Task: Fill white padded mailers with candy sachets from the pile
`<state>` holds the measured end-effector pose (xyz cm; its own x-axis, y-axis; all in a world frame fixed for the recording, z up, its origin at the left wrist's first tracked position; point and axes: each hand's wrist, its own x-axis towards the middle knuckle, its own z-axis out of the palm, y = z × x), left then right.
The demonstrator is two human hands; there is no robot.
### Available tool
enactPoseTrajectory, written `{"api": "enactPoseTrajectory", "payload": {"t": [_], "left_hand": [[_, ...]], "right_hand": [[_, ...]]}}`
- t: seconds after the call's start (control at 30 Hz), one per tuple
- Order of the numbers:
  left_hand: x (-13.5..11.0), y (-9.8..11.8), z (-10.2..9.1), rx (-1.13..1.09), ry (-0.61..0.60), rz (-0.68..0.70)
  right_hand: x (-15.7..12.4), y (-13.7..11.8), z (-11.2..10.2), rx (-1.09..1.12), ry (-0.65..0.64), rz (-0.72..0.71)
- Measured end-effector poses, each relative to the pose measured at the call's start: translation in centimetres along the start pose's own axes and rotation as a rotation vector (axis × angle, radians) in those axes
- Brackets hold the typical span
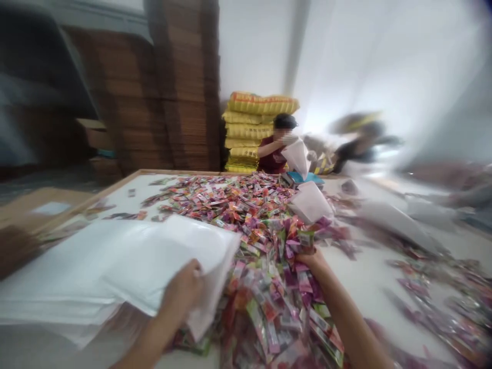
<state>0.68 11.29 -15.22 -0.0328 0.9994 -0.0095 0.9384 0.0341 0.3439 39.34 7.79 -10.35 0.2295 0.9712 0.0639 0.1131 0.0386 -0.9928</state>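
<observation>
My left hand (pixel 184 287) is closed on the edge of a white plastic bag (pixel 209 243), whose right side hangs over the packets. Under that bag, a stack of flat white bags (pixel 69 261) spreads to the left. My right hand (pixel 310 260) reaches into a large heap of small colourful packets (pixel 253 205), its fingers curled around a bunch of packets (pixel 295 236). Packets partly hide those fingers. Purple, red and green wrappers show in the heap, and the nearest ones are blurred.
Across the wood-edged table (pixel 134 179), a co-worker (pixel 271 154) holds a white bag (pixel 298 156). A second person (pixel 357 146) is blurred at right. Yellow sacks (pixel 246 128) and cardboard stacks (pixel 184 102) stand behind. A blue tray (pixel 305 178) sits at the far side; more packets (pixel 442 292) lie right.
</observation>
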Motion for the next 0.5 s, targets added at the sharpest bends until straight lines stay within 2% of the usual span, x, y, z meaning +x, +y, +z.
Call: {"api": "enactPoseTrajectory", "payload": {"t": [0.07,0.1,0.13,0.2,0.27,0.33,0.43,0.5], "left_hand": [[-2.9,4.9,5.1,-0.032,-0.073,0.102],[-3.8,6.8,7.2,-0.049,-0.085,0.133],[-4.2,8.0,8.9,-0.083,-0.083,0.13],[-4.1,8.9,10.9,-0.273,-0.043,0.104],[-2.9,8.1,11.3,-0.549,0.048,0.08],[-1.6,6.7,10.7,-0.733,0.145,0.066],[-0.5,5.6,9.6,-0.761,0.19,0.003],[-0.3,6.1,9.1,-0.725,0.17,-0.003]], "right_hand": [[-0.4,-1.6,0.2,-0.025,-0.028,-0.041],[-0.6,-2.1,0.7,-0.063,-0.054,-0.067],[-0.8,-2.2,1.4,-0.126,-0.085,-0.093],[-1.5,-0.9,3.1,-0.316,-0.152,-0.129],[-2.6,2.1,4.9,-0.58,-0.181,-0.174],[-3.9,5.8,6.2,-0.876,-0.169,-0.225],[-5.2,9.7,7.1,-1.179,-0.177,-0.3],[-5.2,10.2,7.3,-1.257,-0.214,-0.32]]}}
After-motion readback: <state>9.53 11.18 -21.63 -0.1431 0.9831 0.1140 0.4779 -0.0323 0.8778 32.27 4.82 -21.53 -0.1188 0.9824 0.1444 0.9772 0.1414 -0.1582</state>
